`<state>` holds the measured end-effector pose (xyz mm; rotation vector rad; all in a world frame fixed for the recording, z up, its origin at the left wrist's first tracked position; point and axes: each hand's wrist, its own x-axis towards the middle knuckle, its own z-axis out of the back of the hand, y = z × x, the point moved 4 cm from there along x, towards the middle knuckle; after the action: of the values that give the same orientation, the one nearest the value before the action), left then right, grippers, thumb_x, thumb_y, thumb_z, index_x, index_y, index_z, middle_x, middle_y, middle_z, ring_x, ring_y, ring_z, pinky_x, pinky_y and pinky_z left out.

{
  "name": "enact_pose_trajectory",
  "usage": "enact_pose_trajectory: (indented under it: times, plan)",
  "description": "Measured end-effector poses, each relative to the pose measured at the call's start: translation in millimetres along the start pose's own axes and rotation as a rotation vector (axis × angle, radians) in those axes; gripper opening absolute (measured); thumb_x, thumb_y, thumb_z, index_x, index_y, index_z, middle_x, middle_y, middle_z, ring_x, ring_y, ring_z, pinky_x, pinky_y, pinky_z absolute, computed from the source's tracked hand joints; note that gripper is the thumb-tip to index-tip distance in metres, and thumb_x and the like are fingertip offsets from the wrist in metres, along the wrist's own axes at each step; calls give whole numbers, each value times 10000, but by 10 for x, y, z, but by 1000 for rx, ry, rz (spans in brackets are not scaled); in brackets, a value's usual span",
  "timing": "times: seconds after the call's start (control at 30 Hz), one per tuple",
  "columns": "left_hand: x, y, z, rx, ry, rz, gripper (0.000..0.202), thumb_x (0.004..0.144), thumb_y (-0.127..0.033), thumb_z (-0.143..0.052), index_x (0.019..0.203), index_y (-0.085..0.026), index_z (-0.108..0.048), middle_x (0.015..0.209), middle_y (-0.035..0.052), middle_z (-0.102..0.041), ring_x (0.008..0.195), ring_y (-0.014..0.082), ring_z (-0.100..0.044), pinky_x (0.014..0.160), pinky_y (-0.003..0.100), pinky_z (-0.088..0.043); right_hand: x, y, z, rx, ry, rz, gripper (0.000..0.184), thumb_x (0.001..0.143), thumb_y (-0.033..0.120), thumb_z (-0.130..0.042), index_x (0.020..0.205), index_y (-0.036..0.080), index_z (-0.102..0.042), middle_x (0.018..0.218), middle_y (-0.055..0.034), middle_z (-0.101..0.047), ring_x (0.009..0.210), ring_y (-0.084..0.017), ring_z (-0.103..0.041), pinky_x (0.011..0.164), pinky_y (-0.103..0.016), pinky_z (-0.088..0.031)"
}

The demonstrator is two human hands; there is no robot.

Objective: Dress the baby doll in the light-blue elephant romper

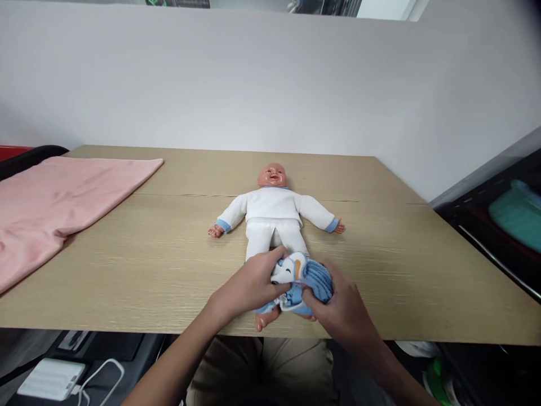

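At far left, pink cloth (80, 197) lies on the table (190, 265), well apart from your work. Your left hand (256, 276) grasps the blue-and-white knitted piece (315, 282) by its white side, thumb toward you. Centrally, the doll (273, 208) lies face up in white clothing, arms spread, bare feet toward you. The knitted piece sits above its lower legs, near the table's front edge; whether it touches them you cannot tell. Your right hand (338, 299) grips its ribbed blue side between thumb and fingers. Judged by its look, the piece is light, soft and stretchy, neither slippery nor fragile; it probably folds readily, so hold it by opposite edges, where the doubled fabric gives a firmer grip.
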<state>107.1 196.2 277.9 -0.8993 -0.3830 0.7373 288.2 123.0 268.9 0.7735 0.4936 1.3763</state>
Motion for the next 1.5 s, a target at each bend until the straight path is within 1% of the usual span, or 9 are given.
enact_pose_trajectory:
  times: [0.13,0.33,0.53,0.67,0.8,1.1,1.3,1.4,1.5]
  plan:
    - [-1,4,-147,270,18,39,349,884,-236,-693,1227,-221,-624,955,52,-739,916,295,-684,736,343,-461,-122,24,18,-311,-115,96,275,908,309,-535,1149,239,-647,898,-63,-791,745,-309,-761,629,-353,-467]
    - [86,14,-281,475,118,23,117,879,-245,-679,990,-211,-691,833,71,-777,874,320,-733,916,413,-543,-279,-88,-58,-385,130,-42,204,974,324,-487,1110,247,-619,780,-48,-781,698,-319,-774,600,-338,-431]
    - [55,-21,-360,576,171,-7,285,793,-111,-651,1063,-193,-693,838,61,-794,855,284,-779,1139,473,-475,-544,-199,-198,-277,182,-30,308,893,195,-530,1190,248,-593,957,-51,-786,868,-267,-797,706,-321,-553]
    - [43,-17,-412,579,115,0,276,832,-174,-674,1107,-160,-675,1099,122,-786,1051,321,-753,1090,473,-509,-694,-305,-313,-319,13,54,310,878,162,-570,1169,265,-589,1060,-60,-734,924,-249,-766,728,-316,-584]
    - [60,37,-443,528,76,30,217,890,-202,-662,1099,-142,-669,1114,134,-769,1057,329,-740,1066,479,-509,-772,-357,-324,-447,-339,119,289,845,213,-624,1131,258,-617,1196,-142,-685,1010,-350,-711,843,-499,-606]
    - [40,209,-401,293,9,-17,422,725,-109,-708,1136,-181,-648,1091,112,-779,1088,332,-682,1117,485,-452,-737,-568,-458,41,-202,-126,244,896,264,-646,1138,250,-627,1012,-66,-796,890,-280,-771,789,-374,-630]
    - [-3,235,-189,60,45,-32,310,817,-169,-767,1108,-226,-674,1123,48,-760,1158,293,-652,1080,418,-458,-516,-508,-376,295,-244,142,197,923,187,-661,1109,252,-654,1171,-80,-700,1088,-235,-716,918,-341,-610]
    - [-3,177,-98,46,100,-100,249,866,-266,-812,1079,-223,-691,1057,24,-751,1061,256,-675,1094,407,-440,-395,-502,-318,311,-222,238,339,923,137,-653,1231,279,-648,1393,-102,-657,1343,-256,-637,1087,-397,-559]
    - [8,173,-42,71,143,-118,192,877,-287,-805,1042,-229,-725,1014,24,-744,1017,254,-676,1023,372,-471,-260,-539,-266,315,-108,262,538,884,98,-657,1380,300,-615,1343,-78,-712,1247,-238,-701,1029,-365,-590]
